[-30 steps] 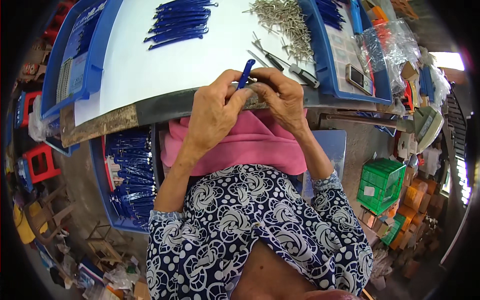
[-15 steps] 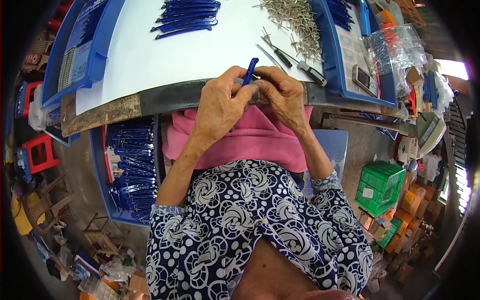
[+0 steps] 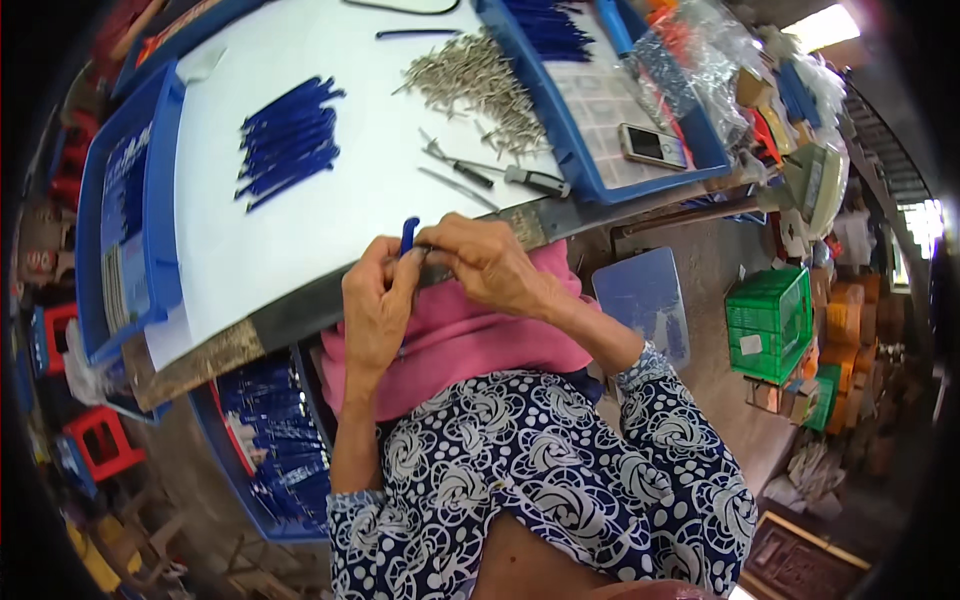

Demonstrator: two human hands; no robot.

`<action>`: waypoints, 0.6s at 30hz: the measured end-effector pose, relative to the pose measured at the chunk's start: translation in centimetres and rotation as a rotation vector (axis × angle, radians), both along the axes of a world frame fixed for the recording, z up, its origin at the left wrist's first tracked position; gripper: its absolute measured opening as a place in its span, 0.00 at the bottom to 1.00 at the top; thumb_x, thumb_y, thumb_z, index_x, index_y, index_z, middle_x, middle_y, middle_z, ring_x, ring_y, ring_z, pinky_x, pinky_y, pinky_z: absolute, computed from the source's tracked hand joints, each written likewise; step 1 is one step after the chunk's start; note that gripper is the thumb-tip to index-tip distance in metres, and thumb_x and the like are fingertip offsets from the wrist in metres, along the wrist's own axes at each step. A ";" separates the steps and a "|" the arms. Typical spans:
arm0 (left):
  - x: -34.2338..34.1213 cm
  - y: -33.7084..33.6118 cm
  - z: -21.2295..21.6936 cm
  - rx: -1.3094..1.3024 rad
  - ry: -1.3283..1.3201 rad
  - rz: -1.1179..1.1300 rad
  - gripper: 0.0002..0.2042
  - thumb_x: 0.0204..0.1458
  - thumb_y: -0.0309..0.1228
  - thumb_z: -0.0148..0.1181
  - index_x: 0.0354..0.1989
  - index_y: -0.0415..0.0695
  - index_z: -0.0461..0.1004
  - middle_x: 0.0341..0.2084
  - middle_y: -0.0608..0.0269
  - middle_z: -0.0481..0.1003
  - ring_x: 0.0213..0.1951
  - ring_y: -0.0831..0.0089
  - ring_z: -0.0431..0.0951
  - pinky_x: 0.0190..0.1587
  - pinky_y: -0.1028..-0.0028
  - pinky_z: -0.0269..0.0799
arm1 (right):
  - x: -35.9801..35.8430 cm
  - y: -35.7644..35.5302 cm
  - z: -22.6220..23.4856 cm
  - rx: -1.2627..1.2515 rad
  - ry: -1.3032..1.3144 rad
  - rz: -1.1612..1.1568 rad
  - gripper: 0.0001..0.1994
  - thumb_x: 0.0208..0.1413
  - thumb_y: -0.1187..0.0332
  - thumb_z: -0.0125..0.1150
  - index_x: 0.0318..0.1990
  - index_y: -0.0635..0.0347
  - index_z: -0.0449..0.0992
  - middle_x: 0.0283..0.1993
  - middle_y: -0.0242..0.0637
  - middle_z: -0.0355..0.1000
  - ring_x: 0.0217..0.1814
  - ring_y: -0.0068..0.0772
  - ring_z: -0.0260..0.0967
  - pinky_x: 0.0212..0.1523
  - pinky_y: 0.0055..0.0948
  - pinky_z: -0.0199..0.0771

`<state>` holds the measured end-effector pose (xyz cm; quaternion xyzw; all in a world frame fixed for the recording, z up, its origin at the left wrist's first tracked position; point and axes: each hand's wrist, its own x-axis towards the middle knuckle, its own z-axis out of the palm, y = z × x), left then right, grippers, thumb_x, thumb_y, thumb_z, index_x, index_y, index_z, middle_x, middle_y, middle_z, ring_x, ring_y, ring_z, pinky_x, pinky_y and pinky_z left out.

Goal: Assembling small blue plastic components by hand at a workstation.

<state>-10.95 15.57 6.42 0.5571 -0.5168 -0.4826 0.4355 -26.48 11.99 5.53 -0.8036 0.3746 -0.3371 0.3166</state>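
White-topped surface [image 3: 370, 130], biggest thing, fills 9 to 1 o'clock from mid-view, dark worn near edge. Blue-and-white patterned top [image 3: 550, 460] on the person, 5 to 6 o'clock. Right-hand blue tray [image 3: 585, 180] on the surface at 1 o'clock, blue pieces in its far end. Left-hand blue tray [image 3: 160, 200], between 9 and 10. Lower blue box [image 3: 290, 532] at 8, below surface level, lots of shiny blue pieces inside. Pink cloth [image 3: 470, 335] across the lap, just below centre. Green crate [image 3: 770, 325] at 3, well apart from the hands. Red stool [image 3: 105, 440] at 8, farther out than the box.

Metal heap [image 3: 475, 90] at 12, small loose silvery parts, right beside the right-hand tray. Blue pile [image 3: 290, 140] at 10, slim pieces lying roughly side by side.

Left hand [image 3: 378, 305] at 9, grip closed, thumb and fingers pinching one blue piece. Right hand [image 3: 485, 262] near centre, fingertips bunched up against that piece; can't tell if its grip has anything.

Phone [image 3: 652, 147] in the right-hand tray, between 1 and 2. Grey-handled cutter [image 3: 540, 182] at 1. Held blue piece [image 3: 409, 235] between 10 and 11, at the surface's near edge, end sticking up past the left fingers.
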 end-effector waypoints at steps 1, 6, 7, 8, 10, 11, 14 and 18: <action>0.0 0.2 0.0 0.003 0.000 0.005 0.06 0.53 0.28 0.52 0.28 0.37 0.68 0.11 0.77 0.58 0.16 0.88 0.54 0.17 0.82 0.47 | -0.2 0.2 0.6 -0.016 -0.003 -0.013 0.09 0.47 0.78 0.55 0.38 0.65 0.73 0.30 0.42 0.71 0.29 0.40 0.70 0.29 0.28 0.68; 0.1 0.3 -0.4 0.044 0.097 -0.007 0.07 0.55 0.28 0.49 0.29 0.37 0.68 0.12 0.74 0.61 0.17 0.88 0.57 0.19 0.84 0.51 | -2.9 -0.9 4.1 0.027 0.008 0.011 0.12 0.49 0.73 0.56 0.42 0.67 0.72 0.33 0.42 0.72 0.32 0.36 0.70 0.34 0.28 0.69; 0.1 0.3 -0.2 0.035 0.090 -0.015 0.07 0.55 0.28 0.49 0.29 0.37 0.68 0.12 0.74 0.61 0.17 0.88 0.57 0.19 0.84 0.51 | -3.8 -1.6 5.0 -0.073 -0.025 -0.011 0.12 0.49 0.72 0.57 0.42 0.66 0.72 0.33 0.41 0.72 0.31 0.32 0.71 0.33 0.26 0.70; 0.3 0.4 -0.3 0.015 0.110 0.007 0.07 0.55 0.28 0.49 0.29 0.37 0.68 0.13 0.73 0.63 0.17 0.88 0.58 0.20 0.84 0.52 | -4.6 -2.3 7.1 0.164 -0.073 -0.048 0.11 0.49 0.72 0.56 0.41 0.66 0.73 0.31 0.39 0.72 0.29 0.26 0.70 0.31 0.24 0.70; 0.8 0.5 0.0 -0.012 0.114 0.013 0.07 0.56 0.27 0.48 0.29 0.36 0.67 0.15 0.70 0.66 0.18 0.87 0.61 0.22 0.85 0.55 | -6.8 -5.0 9.3 0.324 -0.093 -0.119 0.09 0.50 0.72 0.55 0.37 0.67 0.74 0.27 0.35 0.71 0.25 0.19 0.68 0.26 0.20 0.68; 0.9 0.7 0.0 -0.015 0.103 0.016 0.07 0.56 0.27 0.48 0.29 0.36 0.67 0.15 0.70 0.66 0.18 0.87 0.61 0.22 0.85 0.55 | -7.8 -7.3 9.3 0.248 -0.067 -0.151 0.08 0.50 0.72 0.54 0.35 0.67 0.75 0.24 0.34 0.70 0.22 0.16 0.66 0.24 0.19 0.67; 0.8 0.7 0.3 -0.050 0.228 0.055 0.08 0.57 0.30 0.45 0.29 0.40 0.65 0.19 0.66 0.69 0.18 0.85 0.62 0.21 0.85 0.58 | -12.6 -15.3 7.1 0.037 0.087 -0.234 0.09 0.48 0.70 0.53 0.30 0.69 0.74 0.21 0.34 0.68 0.21 0.18 0.65 0.23 0.20 0.65; 1.1 1.1 0.8 -0.029 0.261 0.059 0.07 0.57 0.30 0.46 0.30 0.41 0.65 0.20 0.64 0.70 0.17 0.86 0.60 0.17 0.86 0.55 | -16.1 -23.5 1.5 0.024 0.280 -0.371 0.08 0.46 0.73 0.51 0.28 0.69 0.73 0.23 0.39 0.70 0.24 0.28 0.68 0.26 0.26 0.68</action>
